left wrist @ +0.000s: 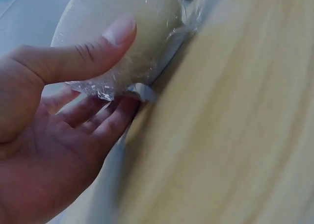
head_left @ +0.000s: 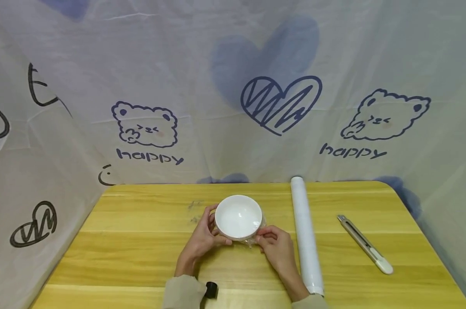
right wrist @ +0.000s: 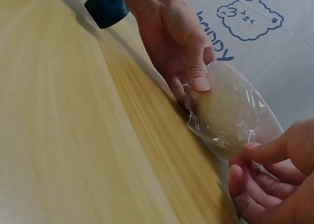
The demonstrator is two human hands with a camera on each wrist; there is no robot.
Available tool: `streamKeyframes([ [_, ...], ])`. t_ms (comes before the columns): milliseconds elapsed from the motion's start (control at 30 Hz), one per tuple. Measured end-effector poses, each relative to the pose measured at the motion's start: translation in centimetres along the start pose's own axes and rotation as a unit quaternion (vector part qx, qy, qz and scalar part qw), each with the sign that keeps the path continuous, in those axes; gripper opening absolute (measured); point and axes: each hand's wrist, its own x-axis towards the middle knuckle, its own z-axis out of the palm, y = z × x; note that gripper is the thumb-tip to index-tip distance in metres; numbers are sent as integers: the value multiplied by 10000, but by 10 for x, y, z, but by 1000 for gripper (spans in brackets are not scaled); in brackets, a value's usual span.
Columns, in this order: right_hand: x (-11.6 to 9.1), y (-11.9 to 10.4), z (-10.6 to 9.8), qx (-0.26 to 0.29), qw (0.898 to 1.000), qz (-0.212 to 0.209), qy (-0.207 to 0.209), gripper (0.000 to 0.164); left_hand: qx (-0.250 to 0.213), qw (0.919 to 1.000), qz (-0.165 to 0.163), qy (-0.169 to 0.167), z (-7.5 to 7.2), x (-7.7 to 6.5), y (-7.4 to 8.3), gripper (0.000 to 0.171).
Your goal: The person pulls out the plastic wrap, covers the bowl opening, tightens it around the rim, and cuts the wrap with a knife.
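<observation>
A white bowl [head_left: 238, 216] is held near the middle of the table, its round opening facing the head camera. Clear plastic wrap [right wrist: 228, 109] clings round its outside, with crumpled edges bunched near the underside. My left hand [head_left: 202, 238] grips the bowl's left side, thumb pressed on the wrapped wall [left wrist: 147, 42] and fingers beneath and behind. At the lower right of the bowl, my right hand [head_left: 277, 249] pinches the loose edge of the wrap between thumb and forefinger.
Right of my right hand lies a long white roll [head_left: 305, 231], running front to back on the wooden table [head_left: 140, 257]. Farther right is a utility knife [head_left: 364, 244]. A printed cloth [head_left: 209, 128] hangs behind the table.
</observation>
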Motion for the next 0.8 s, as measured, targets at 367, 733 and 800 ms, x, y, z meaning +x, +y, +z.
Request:
streamKeyframes([
  [367,-3,-13,-10,-406,9978,189,-483,35,1494,9875,-53,489,4,-2,23,105],
  [733,2,-22,-14,994,9939,472,-97,28,1558,9868,-208,381,34,2,21,139],
  [800,3,-22,-16,759,9959,498,4,25,1414,9888,-124,471,35,5,16,131],
])
